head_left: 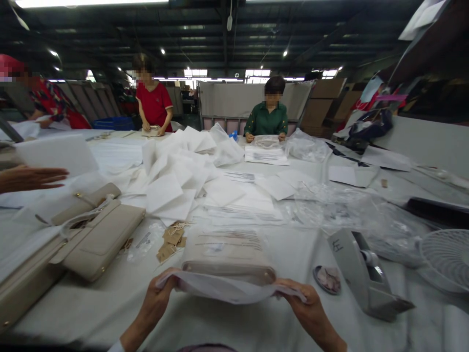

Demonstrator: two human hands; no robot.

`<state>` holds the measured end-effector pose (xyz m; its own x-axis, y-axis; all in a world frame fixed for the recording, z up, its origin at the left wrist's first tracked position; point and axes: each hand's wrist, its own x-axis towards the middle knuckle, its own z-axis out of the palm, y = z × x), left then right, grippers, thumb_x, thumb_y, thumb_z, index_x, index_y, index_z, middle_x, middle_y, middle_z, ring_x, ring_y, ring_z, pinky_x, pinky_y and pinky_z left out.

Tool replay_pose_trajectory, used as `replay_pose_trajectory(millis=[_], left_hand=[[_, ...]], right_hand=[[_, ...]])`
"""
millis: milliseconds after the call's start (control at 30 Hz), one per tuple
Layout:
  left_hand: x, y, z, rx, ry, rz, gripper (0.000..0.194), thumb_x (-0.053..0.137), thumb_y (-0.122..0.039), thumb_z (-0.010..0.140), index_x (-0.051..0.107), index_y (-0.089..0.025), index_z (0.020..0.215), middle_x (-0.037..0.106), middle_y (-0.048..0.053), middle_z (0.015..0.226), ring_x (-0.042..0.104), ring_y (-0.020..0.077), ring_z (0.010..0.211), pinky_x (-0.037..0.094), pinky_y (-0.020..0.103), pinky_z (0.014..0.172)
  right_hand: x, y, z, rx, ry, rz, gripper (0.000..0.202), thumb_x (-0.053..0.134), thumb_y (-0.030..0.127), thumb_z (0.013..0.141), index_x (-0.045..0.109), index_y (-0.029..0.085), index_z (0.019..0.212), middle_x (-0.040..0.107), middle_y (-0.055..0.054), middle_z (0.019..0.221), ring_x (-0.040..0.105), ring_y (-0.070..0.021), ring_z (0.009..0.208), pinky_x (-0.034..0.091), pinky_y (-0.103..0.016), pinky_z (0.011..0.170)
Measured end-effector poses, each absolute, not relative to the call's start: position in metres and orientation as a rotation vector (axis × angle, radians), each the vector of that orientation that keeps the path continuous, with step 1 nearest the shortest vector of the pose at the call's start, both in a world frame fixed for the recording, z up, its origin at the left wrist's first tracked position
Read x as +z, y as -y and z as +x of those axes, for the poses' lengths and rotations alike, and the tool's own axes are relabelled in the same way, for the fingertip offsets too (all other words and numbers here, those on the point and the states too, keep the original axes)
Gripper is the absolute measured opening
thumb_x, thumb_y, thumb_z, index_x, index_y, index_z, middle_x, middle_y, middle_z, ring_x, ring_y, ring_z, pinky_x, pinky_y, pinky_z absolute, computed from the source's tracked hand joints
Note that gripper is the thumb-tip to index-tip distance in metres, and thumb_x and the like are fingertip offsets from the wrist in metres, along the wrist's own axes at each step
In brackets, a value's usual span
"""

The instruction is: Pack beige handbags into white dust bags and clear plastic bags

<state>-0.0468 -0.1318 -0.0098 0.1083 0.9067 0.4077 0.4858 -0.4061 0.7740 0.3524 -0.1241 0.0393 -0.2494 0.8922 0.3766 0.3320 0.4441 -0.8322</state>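
Observation:
My left hand (158, 298) and my right hand (306, 303) each pinch one end of the open edge of a clear plastic bag (227, 289) near the table's front edge. A beige handbag (227, 254) lies inside that bag, its far part under printed plastic. Small brown paper tags (171, 242) sit just left of the bag. Two more beige handbags (98, 239) lie to the left, outside any bag.
A grey tape dispenser (362, 274) and a small dish (328, 278) stand right of my hands, a white fan (445, 259) further right. White sheets (176, 171) are heaped mid-table. Another person's hand (32, 177) reaches in at left. Two people work at the far side.

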Motion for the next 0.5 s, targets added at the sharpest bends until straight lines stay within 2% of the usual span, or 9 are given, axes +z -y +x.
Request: replay_pose_trajectory(millis=[67,133,200,267,333,433,500], left_hand=[[-0.003,0.127,-0.044,1.322,-1.374,1.894,0.033,0.04,-0.033,0.099,0.063,-0.018,0.081,0.069,0.007,0.095,0.065,0.022,0.097,0.054,0.03,0.084],[0.003,0.12,-0.039,1.402,-1.39,1.785,0.037,0.043,-0.042,0.096,0.065,-0.019,0.077,0.066,0.01,0.115,0.055,0.0272,0.119,0.043,0.039,0.104],[0.007,0.111,-0.033,1.455,-1.441,1.583,0.037,0.046,-0.05,0.093,0.069,-0.02,0.088,0.065,0.01,0.122,0.05,0.0285,0.126,0.034,0.043,0.112],[0.008,0.102,-0.027,1.465,-1.487,1.421,0.042,0.046,-0.053,0.092,0.068,-0.021,0.107,0.066,0.009,0.121,0.051,0.0284,0.125,0.032,0.046,0.113],[0.01,0.094,-0.022,1.46,-1.502,1.378,0.046,0.044,-0.055,0.093,0.066,-0.021,0.115,0.066,0.009,0.122,0.052,0.0289,0.124,0.032,0.048,0.112],[0.013,0.087,-0.02,1.4,-1.513,1.449,0.05,0.042,-0.058,0.092,0.067,-0.022,0.116,0.065,0.007,0.123,0.055,0.0286,0.12,0.037,0.046,0.109],[0.013,0.085,-0.019,1.357,-1.523,1.491,0.053,0.043,-0.062,0.09,0.07,-0.022,0.112,0.069,0.007,0.114,0.061,0.0277,0.109,0.045,0.042,0.101]], right_hand=[[0.044,0.121,0.349,0.76,1.713,-1.076,0.017,0.062,0.033,0.088,0.075,0.024,0.082,0.074,-0.002,0.075,0.07,-0.0178,0.067,0.058,-0.023,0.064],[0.047,0.118,0.345,0.705,1.647,-1.094,0.017,0.062,0.035,0.087,0.076,0.025,0.087,0.075,-0.006,0.093,0.071,-0.0215,0.086,0.058,-0.028,0.078],[0.046,0.114,0.342,0.71,1.55,-1.15,0.021,0.062,0.039,0.087,0.076,0.025,0.095,0.073,-0.007,0.107,0.068,-0.024,0.1,0.056,-0.032,0.089],[0.043,0.108,0.34,0.783,1.406,-1.226,0.029,0.06,0.044,0.087,0.074,0.023,0.102,0.073,-0.008,0.108,0.067,-0.0245,0.101,0.056,-0.032,0.088],[0.041,0.101,0.339,0.838,1.28,-1.284,0.038,0.059,0.049,0.087,0.071,0.021,0.11,0.073,-0.009,0.11,0.068,-0.0245,0.099,0.057,-0.03,0.083],[0.044,0.092,0.339,0.796,1.303,-1.306,0.045,0.056,0.053,0.087,0.068,0.02,0.116,0.07,-0.01,0.116,0.066,-0.0237,0.101,0.054,-0.029,0.085],[0.049,0.088,0.338,0.745,1.421,-1.308,0.045,0.052,0.054,0.089,0.069,0.02,0.112,0.072,-0.009,0.111,0.065,-0.0223,0.099,0.051,-0.028,0.087]])
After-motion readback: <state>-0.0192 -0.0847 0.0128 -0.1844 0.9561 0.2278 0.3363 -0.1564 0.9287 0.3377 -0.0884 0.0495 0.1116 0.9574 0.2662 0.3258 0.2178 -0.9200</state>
